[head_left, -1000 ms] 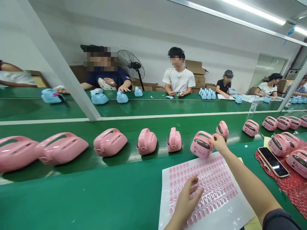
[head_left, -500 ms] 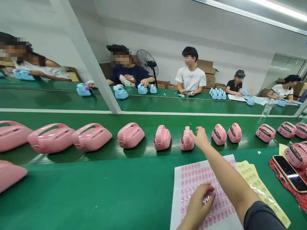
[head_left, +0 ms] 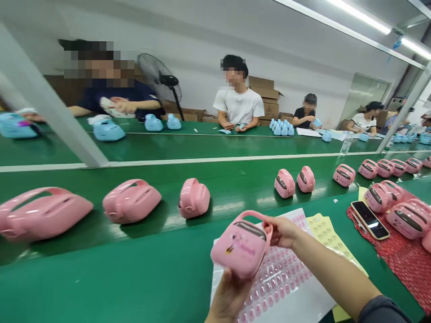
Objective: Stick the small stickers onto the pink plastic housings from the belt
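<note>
Far left, three loose pink shells (head_left: 131, 202) sit in a row on the green surface (head_left: 101, 278), each well apart from the next. Low in the middle, the left hand (head_left: 229, 298) comes up from the bottom edge and cups the pink case (head_left: 242, 244) from underneath. Its fingers are closed on the bottom of the case, though most of them are hidden behind it. The case is up off the surface and tilted, printed face toward the camera, handle on top. Just right of it, the right hand (head_left: 283, 231) has its fingers (head_left: 269, 223) pinched shut on the right end of the handle. So the case sits between both hands: left one under, right one at the upper right corner. Below it lies a white sticker sheet (head_left: 292, 287) with rows of pink stickers, and a yellow sheet (head_left: 328, 233) pokes out beside it. Further right there's a phone (head_left: 369, 220) on the edge of a red cloth (head_left: 404, 258).
</note>
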A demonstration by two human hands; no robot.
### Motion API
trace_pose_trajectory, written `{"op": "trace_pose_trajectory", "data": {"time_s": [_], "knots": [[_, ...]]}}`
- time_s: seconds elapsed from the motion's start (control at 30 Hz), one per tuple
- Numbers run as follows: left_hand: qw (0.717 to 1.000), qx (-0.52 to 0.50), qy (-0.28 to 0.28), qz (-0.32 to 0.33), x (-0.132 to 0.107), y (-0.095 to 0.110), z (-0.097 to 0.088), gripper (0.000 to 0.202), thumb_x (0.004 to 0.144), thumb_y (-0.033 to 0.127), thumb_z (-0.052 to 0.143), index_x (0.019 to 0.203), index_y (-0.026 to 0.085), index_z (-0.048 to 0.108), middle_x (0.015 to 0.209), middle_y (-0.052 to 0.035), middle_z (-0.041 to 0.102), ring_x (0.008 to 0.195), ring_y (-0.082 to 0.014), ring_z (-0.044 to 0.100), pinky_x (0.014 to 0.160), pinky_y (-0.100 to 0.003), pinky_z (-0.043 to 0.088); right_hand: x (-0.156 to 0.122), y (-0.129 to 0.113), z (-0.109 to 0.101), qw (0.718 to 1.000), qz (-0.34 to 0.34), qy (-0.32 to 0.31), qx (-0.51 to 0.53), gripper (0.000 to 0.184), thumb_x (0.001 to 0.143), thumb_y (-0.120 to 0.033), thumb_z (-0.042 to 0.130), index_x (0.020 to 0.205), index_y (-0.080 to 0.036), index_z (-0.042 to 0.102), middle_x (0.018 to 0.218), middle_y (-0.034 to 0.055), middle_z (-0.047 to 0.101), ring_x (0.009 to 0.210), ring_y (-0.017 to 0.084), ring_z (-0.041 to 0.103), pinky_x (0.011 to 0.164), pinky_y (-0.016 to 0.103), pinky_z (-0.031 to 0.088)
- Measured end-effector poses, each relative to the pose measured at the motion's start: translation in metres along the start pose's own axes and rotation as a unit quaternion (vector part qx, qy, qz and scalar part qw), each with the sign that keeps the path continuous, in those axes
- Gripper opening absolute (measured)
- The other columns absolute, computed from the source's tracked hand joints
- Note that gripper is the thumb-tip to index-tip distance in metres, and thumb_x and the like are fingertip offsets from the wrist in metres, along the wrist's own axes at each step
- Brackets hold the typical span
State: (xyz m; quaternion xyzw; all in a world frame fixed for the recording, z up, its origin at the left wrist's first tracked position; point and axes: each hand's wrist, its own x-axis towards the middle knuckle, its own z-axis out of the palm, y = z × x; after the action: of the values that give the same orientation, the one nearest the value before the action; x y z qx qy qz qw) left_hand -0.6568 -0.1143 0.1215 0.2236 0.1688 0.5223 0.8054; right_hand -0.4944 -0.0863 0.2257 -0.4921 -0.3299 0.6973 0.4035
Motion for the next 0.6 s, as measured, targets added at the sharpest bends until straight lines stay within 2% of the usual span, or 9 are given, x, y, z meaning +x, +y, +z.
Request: {"op": "trace_pose_trajectory", "data": {"time_s": [0.07,0.13,0.17,0.2,0.23,0.3,0.37,0.43,0.6], "knots": [[0.997,-0.019,0.050,-0.052,0.000,0.001,-0.017,0.063,0.061,0.052,0.068,0.119,0.039,0.050,0.102,-0.0004,0.070,0.117,-0.0303,0.048,0.096,-0.049,0.039,-0.019,0.016,-0.014,0.999,-0.009,0.020,-0.036,0.023,0.074,-0.040,0.056,0.075,-0.017,0.055,0.059,-0.0049,0.048,0.036,0.004,0.033,0.039,0.019,0.026],[0.993,-0.034,0.084,-0.080,0.000,0.003,-0.024,0.068,0.060,0.052,0.068,0.124,0.039,0.046,0.097,-0.0012,0.072,0.115,-0.0324,0.050,0.095,-0.051,0.040,-0.034,0.023,-0.038,0.978,-0.086,0.119,-0.150,0.026,0.071,-0.034,0.060,0.093,-0.019,0.058,0.082,0.0002,0.055,0.050,0.007,0.049,0.047,0.021,0.039],[0.991,-0.040,0.092,-0.086,0.000,0.005,-0.023,0.072,0.059,0.053,0.069,0.125,0.039,0.045,0.095,-0.0017,0.073,0.113,-0.0331,0.051,0.093,-0.052,0.040,-0.041,0.023,-0.052,0.944,-0.138,0.196,-0.226,0.030,0.071,-0.030,0.062,0.099,-0.021,0.058,0.094,0.0026,0.054,0.061,0.009,0.054,0.056,0.024,0.044],[0.991,-0.046,0.098,-0.084,0.001,0.006,-0.018,0.074,0.058,0.054,0.068,0.126,0.038,0.044,0.094,-0.0022,0.073,0.110,-0.0335,0.053,0.092,-0.052,0.042,-0.046,0.022,-0.068,0.894,-0.178,0.281,-0.300,0.030,0.071,-0.025,0.060,0.100,-0.020,0.059,0.102,0.0048,0.052,0.070,0.011,0.056,0.066,0.026,0.046],[0.990,-0.051,0.106,-0.077,0.001,0.007,-0.010,0.074,0.058,0.056,0.068,0.126,0.038,0.044,0.094,-0.0026,0.073,0.107,-0.0334,0.056,0.089,-0.051,0.044,-0.050,0.020,-0.085,0.842,-0.185,0.363,-0.353,0.023,0.073,-0.022,0.057,0.096,-0.020,0.061,0.104,0.0066,0.050,0.077,0.014,0.057,0.074,0.029,0.046],[0.988,-0.051,0.128,-0.065,0.001,0.010,0.011,0.068,0.063,0.055,0.064,0.125,0.037,0.045,0.094,-0.0034,0.073,0.098,-0.0317,0.061,0.085,-0.050,0.047,-0.054,0.017,-0.113,0.805,-0.176,0.424,-0.377,0.017,0.074,-0.017,0.053,0.087,-0.017,0.063,0.104,0.0104,0.048,0.087,0.020,0.056,0.082,0.036,0.043],[0.986,-0.044,0.159,-0.035,-0.001,0.014,0.033,0.056,0.073,0.049,0.057,0.126,0.034,0.046,0.093,-0.0044,0.073,0.092,-0.0294,0.064,0.083,-0.051,0.047,-0.053,0.018,-0.131,0.797,-0.159,0.444,-0.376,0.010,0.071,-0.015,0.053,0.074,-0.017,0.062,0.095,0.0108,0.049,0.088,0.023,0.055,0.081,0.038,0.043],[0.983,-0.025,0.177,-0.044,-0.002,0.018,0.051,0.052,0.078,0.042,0.052,0.128,0.029,0.044,0.096,-0.0070,0.072,0.094,-0.0298,0.063,0.083,-0.053,0.046,-0.050,0.023,-0.138,0.794,-0.149,0.454,-0.375,0.008,0.067,-0.013,0.054,0.063,-0.019,0.058,0.085,0.0083,0.049,0.082,0.023,0.056,0.075,0.036,0.044],[0.980,-0.008,0.181,-0.080,-0.006,0.029,0.070,0.053,0.080,0.032,0.043,0.132,0.023,0.040,0.093,-0.0096,0.072,0.094,-0.0330,0.063,0.079,-0.055,0.047,-0.044,0.034,-0.138,0.805,-0.136,0.462,-0.346,0.011,0.065,-0.017,0.052,0.055,-0.021,0.050,0.075,0.0038,0.050,0.068,0.018,0.052,0.062,0.029,0.041]]}}
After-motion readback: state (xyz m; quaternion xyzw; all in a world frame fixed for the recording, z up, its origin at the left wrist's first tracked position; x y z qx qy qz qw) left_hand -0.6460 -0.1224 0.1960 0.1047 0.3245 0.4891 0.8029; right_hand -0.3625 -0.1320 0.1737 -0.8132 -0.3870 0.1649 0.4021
